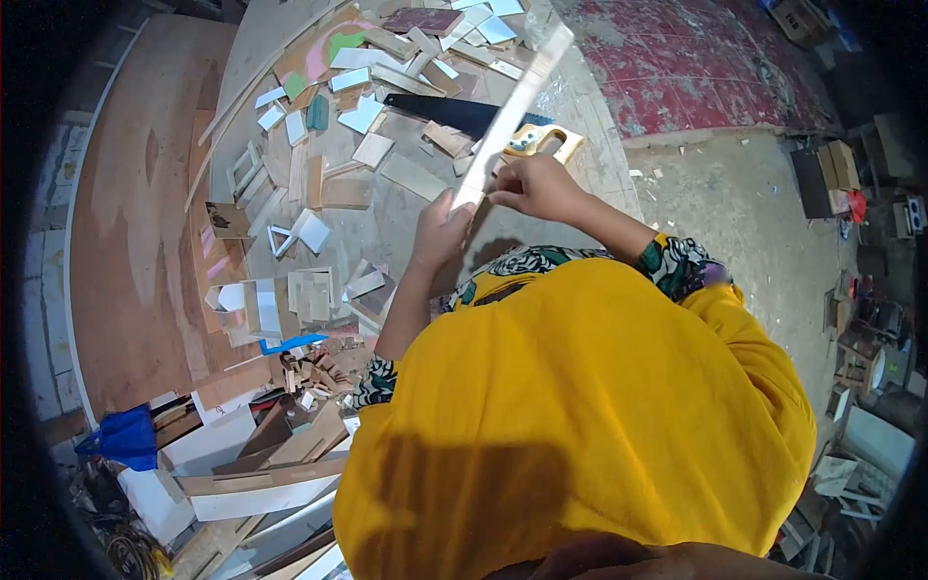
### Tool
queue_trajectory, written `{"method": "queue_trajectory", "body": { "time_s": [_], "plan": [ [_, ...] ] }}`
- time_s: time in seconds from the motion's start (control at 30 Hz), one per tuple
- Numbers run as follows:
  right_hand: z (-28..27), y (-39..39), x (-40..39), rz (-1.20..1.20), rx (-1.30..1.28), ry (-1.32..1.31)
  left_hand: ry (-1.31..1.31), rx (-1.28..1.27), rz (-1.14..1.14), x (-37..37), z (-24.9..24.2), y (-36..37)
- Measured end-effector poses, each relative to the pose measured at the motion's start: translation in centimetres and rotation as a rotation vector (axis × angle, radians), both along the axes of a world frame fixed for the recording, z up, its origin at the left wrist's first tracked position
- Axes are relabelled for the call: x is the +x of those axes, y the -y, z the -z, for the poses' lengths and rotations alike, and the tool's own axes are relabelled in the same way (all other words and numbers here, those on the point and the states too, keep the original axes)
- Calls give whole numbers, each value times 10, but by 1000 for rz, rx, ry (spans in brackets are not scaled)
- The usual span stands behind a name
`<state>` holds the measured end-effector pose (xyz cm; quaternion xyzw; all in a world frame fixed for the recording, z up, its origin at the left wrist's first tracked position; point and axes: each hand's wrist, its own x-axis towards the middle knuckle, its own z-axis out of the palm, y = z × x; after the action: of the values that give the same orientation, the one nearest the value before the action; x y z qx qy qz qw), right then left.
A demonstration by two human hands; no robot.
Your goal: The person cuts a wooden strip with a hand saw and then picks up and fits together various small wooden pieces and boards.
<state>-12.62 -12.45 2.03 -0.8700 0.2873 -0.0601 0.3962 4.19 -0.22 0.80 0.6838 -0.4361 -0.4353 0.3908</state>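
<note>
My left hand (443,230) is closed around the lower end of a long pale wooden strip (517,106), which slants up and away to the right. Close beside that end, my right hand (541,189) has its thumb and fingers drawn together in a pinch. Whatever lies between those fingertips is too small to make out. Just beyond the strip lies a handsaw, its dark blade (440,109) partly behind the wood and its yellow-and-white handle (570,147) to the right. A flat wooden board (413,176) rests on the worktable (387,220) left of the strip.
Wooden and white offcuts (362,114) cover much of the table. A small triangular frame (280,240) and open boxes (311,293) stand at the left. A large brown wooden panel (145,213) runs along the far left. Scrap boards (261,474) pile up below, near a blue bag (121,440).
</note>
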Motion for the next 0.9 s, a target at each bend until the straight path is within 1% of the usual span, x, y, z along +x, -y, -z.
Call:
{"method": "queue_trajectory", "body": {
  "time_s": [0.03, 0.07, 0.1, 0.13, 0.17, 0.2, 0.23, 0.27, 0.33, 0.4, 0.47, 0.53, 0.57, 0.6, 0.63, 0.67, 0.7, 0.73, 0.77, 0.8, 0.87, 0.9],
  "plan": [
    [-1, -6, -6, -12, -113, 129, -24, 69, 19, 1, 4, 0],
    [-3, -13, -11, -25, -223, 253, -27, 73, 22, 2, 10, 0],
    [-16, -21, -16, -75, -457, 235, -26, 100, 80, 3, 18, 1],
    [-13, -24, -16, -71, -450, 226, -25, 128, 141, 3, 25, 1],
    [-9, -26, -13, -132, -644, 243, -32, 135, 149, 2, 32, 1],
    [-3, -27, -13, -191, -839, 258, -2, 88, 247, -1, 37, 1],
    [9, -27, -15, -283, -680, 241, 31, 38, 345, -2, 38, 3],
    [19, -27, -16, -274, -679, 237, 29, 40, 355, -3, 39, 4],
    [31, -30, -18, -293, -494, 242, 70, 120, 494, -5, 35, 4],
    [38, -35, -24, -293, -495, 259, 26, 124, 526, -8, 29, 4],
    [39, -42, -28, -244, -549, 271, -21, 124, 566, -10, 32, 7],
    [54, -42, -31, -248, -552, 238, -140, 439, 638, -4, 48, 15],
    [64, -41, -31, -265, -559, 215, -140, 442, 648, -1, 61, 20],
    [71, -40, -30, -256, -555, 214, -101, 306, 744, 3, 80, 23],
    [77, -40, -30, -239, -515, 163, -64, 169, 836, 6, 87, 25],
    [83, -40, -30, -224, -473, 112, -66, 175, 842, 9, 94, 27],
    [87, -40, -31, -219, -468, 111, -393, 385, 623, 13, 99, 28],
    [90, -40, -31, -153, -440, 85, -708, 583, 378, 15, 102, 29],
    [93, -39, -31, -90, -414, 59, -646, 340, 255, 17, 109, 29],
    [102, -38, -30, -92, -410, 59, -647, 342, 252, 24, 113, 27],
    [118, -37, -29, 33, -500, 112, 28, 133, -95, 39, 121, 22],
    [117, -39, -29, 64, -510, 140, 29, 137, -100, 41, 126, 16]
  ]
}}
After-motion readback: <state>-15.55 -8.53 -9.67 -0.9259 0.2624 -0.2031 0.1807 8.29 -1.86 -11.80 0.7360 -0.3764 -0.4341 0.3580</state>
